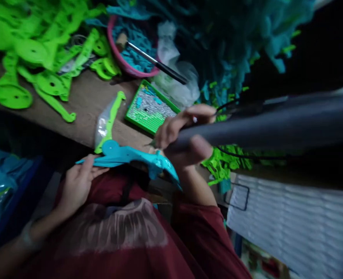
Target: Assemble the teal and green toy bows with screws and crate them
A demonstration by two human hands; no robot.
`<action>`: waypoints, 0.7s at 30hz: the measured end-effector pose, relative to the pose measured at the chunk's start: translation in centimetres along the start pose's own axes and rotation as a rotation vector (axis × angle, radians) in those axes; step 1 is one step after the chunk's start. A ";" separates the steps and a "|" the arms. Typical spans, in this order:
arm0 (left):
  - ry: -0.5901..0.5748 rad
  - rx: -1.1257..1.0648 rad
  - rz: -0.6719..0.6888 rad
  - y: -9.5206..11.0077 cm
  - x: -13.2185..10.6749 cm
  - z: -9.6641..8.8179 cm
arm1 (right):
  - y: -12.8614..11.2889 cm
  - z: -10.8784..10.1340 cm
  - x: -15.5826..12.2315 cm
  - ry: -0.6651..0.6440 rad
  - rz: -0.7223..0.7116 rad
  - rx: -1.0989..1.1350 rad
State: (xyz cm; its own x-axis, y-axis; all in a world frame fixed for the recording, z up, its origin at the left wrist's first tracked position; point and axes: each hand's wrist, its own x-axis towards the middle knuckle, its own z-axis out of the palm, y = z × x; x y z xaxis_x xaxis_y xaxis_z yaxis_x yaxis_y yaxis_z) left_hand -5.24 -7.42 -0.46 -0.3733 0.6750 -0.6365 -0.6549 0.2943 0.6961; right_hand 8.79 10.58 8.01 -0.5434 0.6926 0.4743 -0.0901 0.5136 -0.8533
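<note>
My left hand (77, 186) pinches the left end of a long blue plastic piece (131, 155) between thumb and fingers. The piece lies level above my lap at the bench edge, with a round disc on its upper side and a curved right end. My right hand (183, 131) is wrapped round the front end of a thick dark electric screwdriver (247, 124), which runs out to the right. Its thin tip points left, just above the blue piece; whether they touch I cannot tell. Behind lies a green tray (152, 122) of small metal screws. A green piece with a shiny blade (110, 120) rests beside the disc.
Green plastic pieces (33, 50) pile up at the left of the bench (81, 130). A pink basin (113, 50) holds blue pieces, with a hammer (156, 62) across it. Clear plastic bags (186, 81) lie alongside. A large blue heap (218, 46) rises behind.
</note>
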 end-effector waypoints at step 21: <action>-0.703 1.265 1.525 -1.0 -0.1 8.1 | 3.5 -15.7 -5.3 0.581 0.025 -0.033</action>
State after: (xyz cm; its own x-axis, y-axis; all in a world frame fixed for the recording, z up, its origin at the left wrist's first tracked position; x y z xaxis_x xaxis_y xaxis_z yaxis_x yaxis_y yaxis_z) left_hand 0.81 -2.28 1.59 0.3963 0.7610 0.5136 0.6686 -0.6226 0.4066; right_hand 24.49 16.62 5.93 0.0028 0.8644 0.5028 -0.0523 0.5023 -0.8631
